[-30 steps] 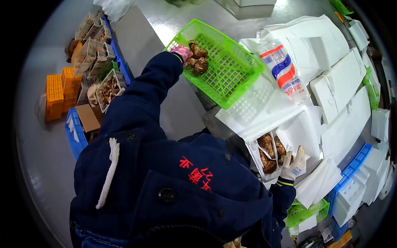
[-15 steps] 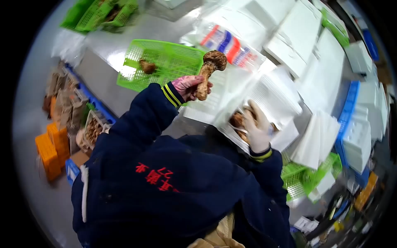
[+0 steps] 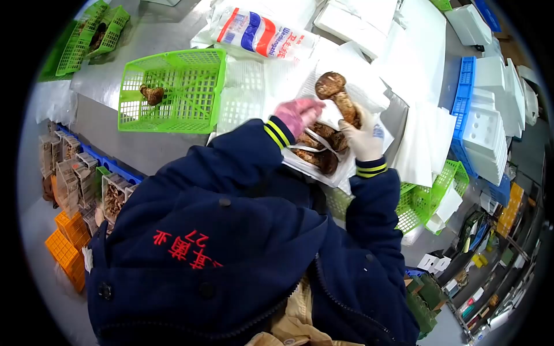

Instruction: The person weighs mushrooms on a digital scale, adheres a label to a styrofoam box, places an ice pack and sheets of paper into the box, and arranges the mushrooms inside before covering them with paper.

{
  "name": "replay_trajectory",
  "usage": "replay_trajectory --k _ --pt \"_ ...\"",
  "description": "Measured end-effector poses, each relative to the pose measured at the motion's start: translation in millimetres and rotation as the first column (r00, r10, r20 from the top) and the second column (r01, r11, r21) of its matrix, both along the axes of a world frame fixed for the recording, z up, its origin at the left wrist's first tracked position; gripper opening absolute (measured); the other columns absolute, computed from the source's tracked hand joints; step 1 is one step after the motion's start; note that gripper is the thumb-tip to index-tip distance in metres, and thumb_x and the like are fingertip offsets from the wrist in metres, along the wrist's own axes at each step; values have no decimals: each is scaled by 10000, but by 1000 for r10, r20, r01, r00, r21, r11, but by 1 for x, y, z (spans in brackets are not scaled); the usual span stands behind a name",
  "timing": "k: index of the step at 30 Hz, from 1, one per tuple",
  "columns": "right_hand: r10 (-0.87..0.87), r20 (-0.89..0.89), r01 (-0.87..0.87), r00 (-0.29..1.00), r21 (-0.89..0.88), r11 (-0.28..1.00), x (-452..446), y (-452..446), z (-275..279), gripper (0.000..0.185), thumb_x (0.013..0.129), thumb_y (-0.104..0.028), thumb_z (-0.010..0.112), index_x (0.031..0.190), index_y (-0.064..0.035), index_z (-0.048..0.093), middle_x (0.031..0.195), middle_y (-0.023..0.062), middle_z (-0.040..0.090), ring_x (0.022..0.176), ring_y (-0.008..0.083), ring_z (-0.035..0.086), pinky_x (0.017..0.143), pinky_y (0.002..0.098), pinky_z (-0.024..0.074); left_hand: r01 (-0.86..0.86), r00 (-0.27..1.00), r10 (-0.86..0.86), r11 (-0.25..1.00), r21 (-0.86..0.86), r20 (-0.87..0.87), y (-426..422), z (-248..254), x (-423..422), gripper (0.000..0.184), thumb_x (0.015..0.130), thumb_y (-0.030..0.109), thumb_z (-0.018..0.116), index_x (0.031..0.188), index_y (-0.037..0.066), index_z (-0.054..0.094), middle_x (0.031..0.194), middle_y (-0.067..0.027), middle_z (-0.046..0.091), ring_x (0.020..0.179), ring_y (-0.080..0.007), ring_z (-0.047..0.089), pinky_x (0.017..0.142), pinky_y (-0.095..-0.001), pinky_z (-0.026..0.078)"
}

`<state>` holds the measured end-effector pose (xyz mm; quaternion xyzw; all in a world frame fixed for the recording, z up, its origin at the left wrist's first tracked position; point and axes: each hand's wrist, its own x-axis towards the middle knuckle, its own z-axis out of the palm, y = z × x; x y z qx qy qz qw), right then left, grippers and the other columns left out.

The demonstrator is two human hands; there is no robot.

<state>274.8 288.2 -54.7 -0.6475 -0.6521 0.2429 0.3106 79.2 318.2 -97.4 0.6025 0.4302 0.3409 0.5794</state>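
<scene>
My right hand [image 3: 365, 137], in a white glove, is closed around the lower stem of a large brown mushroom [image 3: 340, 98] whose cap points up and left. My left hand [image 3: 299, 115], in a pink-stained glove, is just left of that mushroom with its fingers pressed together; what they grip, if anything, is unclear against the white paper. Below both hands, several brown mushrooms [image 3: 326, 162] lie in a white box [image 3: 314, 175] lined with white paper, with pale strips between them. My fingers hide part of the box.
A green basket [image 3: 173, 124] on the left holds one small mushroom [image 3: 152, 94]. A printed plastic packet [image 3: 262, 34] and white foam lids [image 3: 358, 23] lie behind the box. White sheets [image 3: 424, 144] and a blue crate [image 3: 463, 109] are at right. More green baskets [image 3: 95, 40] stand far left.
The large mushroom has gone from my left hand over the green basket to my right hand above the box. My left hand has moved right to the box. The camera view has shifted.
</scene>
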Motion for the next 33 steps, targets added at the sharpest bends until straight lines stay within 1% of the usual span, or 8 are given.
replay_trajectory --k 2,7,11,20,27,28,30,33 --pt "28 26 -26 999 -81 996 29 5 -9 464 701 -135 707 1121 -12 553 1021 161 617 947 260 597 825 313 453 -228 967 248 948 -220 66 14 -6 -9 230 891 144 539 1079 24 593 890 -28 618 747 -76 554 704 -208 460" --pt "182 265 -169 947 -71 983 41 31 -45 472 679 -163 709 1120 -79 565 1008 131 616 963 291 562 850 355 434 -352 923 367 926 133 -114 34 -24 -24 219 883 119 538 1072 24 595 925 -63 626 855 -114 585 764 -245 464" --pt "298 126 -272 946 -190 943 19 41 -76 468 727 -178 687 1157 -66 539 1108 150 579 1005 304 548 887 348 419 -24 802 351 827 562 -483 38 -46 -30 338 818 178 604 1149 121 567 1137 -97 558 1068 -268 503 920 -358 395" --pt "355 213 -311 910 -216 926 -18 57 -90 454 770 -267 646 1164 -68 537 1059 154 600 997 305 553 869 354 425 393 513 248 783 482 -822 52 -61 -40 540 818 424 536 1306 228 415 1384 -45 359 1265 -271 320 1015 -465 240" --pt "325 201 -323 924 -45 945 -230 16 -13 472 706 -149 670 1142 -20 544 1064 184 590 994 322 555 874 375 426 184 840 240 717 672 -487 9 13 -276 490 831 378 544 1245 126 474 1281 -111 464 1169 -304 432 975 -392 345" --pt "276 277 -259 920 -97 961 -265 -7 5 498 686 -164 695 1151 -60 549 1063 149 598 988 302 559 874 365 423 107 793 297 791 603 -531 -10 46 -337 419 865 333 517 1208 93 491 1264 -111 475 1152 -282 446 975 -394 351" --pt "255 323 -243 912 -78 967 -284 -26 26 490 697 -153 696 1153 -54 548 1056 137 604 981 292 560 877 374 417 -436 897 442 880 190 10 4 10 -423 316 890 261 488 1128 56 526 1165 -106 525 1053 -253 507 918 -375 406" --pt "187 281 -204 941 32 978 -191 16 -24 499 708 -163 696 1168 -49 539 1062 138 603 976 283 563 877 370 415 -140 200 708 705 695 -677 58 -17 -455 403 786 292 626 1116 75 545 1060 -132 575 971 -286 547 881 -372 421"
